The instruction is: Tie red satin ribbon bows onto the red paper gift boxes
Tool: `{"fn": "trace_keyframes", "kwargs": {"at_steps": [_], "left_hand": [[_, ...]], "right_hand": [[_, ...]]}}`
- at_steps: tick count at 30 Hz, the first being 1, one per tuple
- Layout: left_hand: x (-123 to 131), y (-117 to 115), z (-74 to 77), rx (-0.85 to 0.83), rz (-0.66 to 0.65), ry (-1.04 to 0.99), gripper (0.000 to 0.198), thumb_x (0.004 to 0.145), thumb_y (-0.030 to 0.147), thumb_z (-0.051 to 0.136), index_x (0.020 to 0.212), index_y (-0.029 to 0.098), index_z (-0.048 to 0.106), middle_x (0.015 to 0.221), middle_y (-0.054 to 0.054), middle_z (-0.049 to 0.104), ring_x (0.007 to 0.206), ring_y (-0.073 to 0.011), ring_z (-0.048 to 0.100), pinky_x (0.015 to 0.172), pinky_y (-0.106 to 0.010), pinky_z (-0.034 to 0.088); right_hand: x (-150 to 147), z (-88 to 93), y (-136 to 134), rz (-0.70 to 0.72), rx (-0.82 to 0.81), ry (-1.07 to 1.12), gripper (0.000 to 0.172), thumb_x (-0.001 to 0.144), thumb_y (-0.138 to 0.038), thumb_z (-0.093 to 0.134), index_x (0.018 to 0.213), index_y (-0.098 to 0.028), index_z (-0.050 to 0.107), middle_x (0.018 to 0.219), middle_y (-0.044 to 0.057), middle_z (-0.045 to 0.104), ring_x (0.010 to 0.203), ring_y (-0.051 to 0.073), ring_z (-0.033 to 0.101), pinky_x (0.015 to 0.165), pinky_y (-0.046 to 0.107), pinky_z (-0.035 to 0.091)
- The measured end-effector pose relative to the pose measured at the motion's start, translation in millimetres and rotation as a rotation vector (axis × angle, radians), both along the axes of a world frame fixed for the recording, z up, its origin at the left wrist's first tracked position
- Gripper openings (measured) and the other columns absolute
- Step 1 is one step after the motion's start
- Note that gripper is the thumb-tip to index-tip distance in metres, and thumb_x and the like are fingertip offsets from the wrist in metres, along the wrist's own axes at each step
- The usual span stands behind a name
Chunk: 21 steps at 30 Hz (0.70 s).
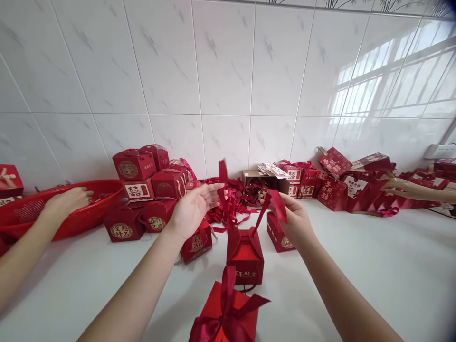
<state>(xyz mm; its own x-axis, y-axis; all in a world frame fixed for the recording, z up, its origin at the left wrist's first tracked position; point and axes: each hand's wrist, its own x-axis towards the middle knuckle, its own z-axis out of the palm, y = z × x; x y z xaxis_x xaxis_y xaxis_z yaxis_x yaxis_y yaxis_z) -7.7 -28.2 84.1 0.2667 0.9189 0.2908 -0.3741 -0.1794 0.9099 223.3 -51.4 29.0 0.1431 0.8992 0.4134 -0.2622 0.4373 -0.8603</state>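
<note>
A dark red gift box (245, 271) with curved top flaps stands upright on the table in front of me. From its top rise the two ends of a satin ribbon (223, 202). My left hand (194, 209) pinches the left end between thumb and fingers. The right end is gripped in my right hand (294, 218), with its tip folding over the fingers. Nearer to me sits another red gift box (245, 316) bearing a tied bow (228, 308). Small red boxes, one left (196, 244) and one right (277, 232), flank the middle one.
At left, a co-worker's hand (69, 202) reaches into a red plastic basket (107, 190). Stacked gift boxes (135, 164) stand beside it. Loose ribbons (231, 190) and a cardboard box (249, 176) lie by the tiled wall. Another person's hand (399, 187) touches red bags (356, 190) at right.
</note>
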Motion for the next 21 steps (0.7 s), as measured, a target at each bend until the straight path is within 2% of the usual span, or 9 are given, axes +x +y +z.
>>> {"fn": "trace_keyframes", "kwargs": {"at_steps": [2, 4, 7, 8, 12, 16, 17, 21], "left_hand": [[5, 0, -0.7, 0.088, 0.1, 0.051, 0.023, 0.077, 0.024, 0.064, 0.096, 0.012, 0.069, 0.086, -0.006, 0.069, 0.082, -0.0159, 0.062, 0.075, -0.027, 0.046], [10, 0, -0.2, 0.13, 0.185, 0.044, 0.032, 0.071, 0.019, 0.071, 0.103, 0.016, 0.067, 0.082, -0.002, 0.067, 0.078, -0.0125, 0.06, 0.074, -0.024, 0.045], [15, -1, 3.5, 0.097, 0.193, -0.004, 0.045, 0.068, 0.016, 0.074, 0.112, 0.019, 0.062, 0.08, 0.001, 0.067, 0.076, -0.0101, 0.06, 0.073, -0.023, 0.045], [17, -1, 5.1, 0.081, 0.18, -0.013, 0.045, 0.068, 0.015, 0.074, 0.111, 0.018, 0.062, 0.081, 0.001, 0.067, 0.076, -0.0098, 0.06, 0.072, -0.023, 0.045], [22, -4, 8.7, 0.08, 0.196, -0.061, 0.035, 0.065, 0.014, 0.076, 0.098, 0.016, 0.066, 0.081, 0.0, 0.068, 0.074, -0.009, 0.061, 0.071, -0.021, 0.046], [27, -5, 10.3, 0.105, 0.244, -0.107, 0.031, 0.063, 0.013, 0.078, 0.092, 0.016, 0.068, 0.077, 0.002, 0.068, 0.073, -0.0077, 0.061, 0.069, -0.02, 0.046], [28, -5, 11.3, 0.101, 0.241, -0.114, 0.031, 0.063, 0.013, 0.078, 0.092, 0.017, 0.069, 0.077, 0.002, 0.069, 0.072, -0.0076, 0.061, 0.069, -0.019, 0.046], [32, -5, 16.3, 0.093, 0.188, -0.146, 0.027, 0.061, 0.013, 0.079, 0.088, 0.017, 0.072, 0.078, 0.001, 0.07, 0.07, -0.0074, 0.061, 0.068, -0.019, 0.046]], "right_hand": [[-4, 7.7, 1, -0.116, 0.042, -0.019, 0.031, 0.071, -0.036, 0.072, 0.098, -0.021, 0.068, 0.091, 0.005, 0.07, 0.089, 0.021, 0.064, 0.078, 0.035, 0.051], [-7, 16.0, 2, -0.189, 0.086, -0.019, 0.043, 0.071, -0.036, 0.073, 0.11, -0.022, 0.063, 0.085, 0.003, 0.069, 0.084, 0.019, 0.065, 0.075, 0.033, 0.052], [-9, 28.4, 3, -0.175, 0.107, 0.003, 0.061, 0.072, -0.033, 0.073, 0.128, -0.025, 0.05, 0.076, -0.002, 0.069, 0.079, 0.016, 0.065, 0.071, 0.031, 0.052], [-9, 31.9, 4, -0.147, 0.096, 0.013, 0.06, 0.072, -0.032, 0.074, 0.127, -0.023, 0.051, 0.077, -0.001, 0.069, 0.079, 0.016, 0.066, 0.071, 0.03, 0.052], [-7, 41.7, 9, -0.041, 0.069, 0.101, 0.04, 0.066, -0.027, 0.078, 0.102, -0.018, 0.065, 0.086, 0.002, 0.072, 0.085, 0.016, 0.067, 0.076, 0.029, 0.052], [-7, 46.4, 9, 0.003, 0.067, 0.16, 0.053, 0.062, -0.023, 0.08, 0.112, -0.022, 0.06, 0.083, 0.0, 0.073, 0.081, 0.017, 0.068, 0.074, 0.03, 0.052], [-7, 47.4, 9, 0.008, 0.064, 0.158, 0.052, 0.062, -0.024, 0.081, 0.11, -0.023, 0.062, 0.083, 0.0, 0.073, 0.081, 0.016, 0.067, 0.073, 0.03, 0.052], [-7, 51.7, 7, 0.026, 0.02, 0.142, 0.024, 0.062, -0.033, 0.08, 0.079, -0.02, 0.068, 0.08, 0.0, 0.07, 0.077, 0.014, 0.065, 0.068, 0.026, 0.049]]}}
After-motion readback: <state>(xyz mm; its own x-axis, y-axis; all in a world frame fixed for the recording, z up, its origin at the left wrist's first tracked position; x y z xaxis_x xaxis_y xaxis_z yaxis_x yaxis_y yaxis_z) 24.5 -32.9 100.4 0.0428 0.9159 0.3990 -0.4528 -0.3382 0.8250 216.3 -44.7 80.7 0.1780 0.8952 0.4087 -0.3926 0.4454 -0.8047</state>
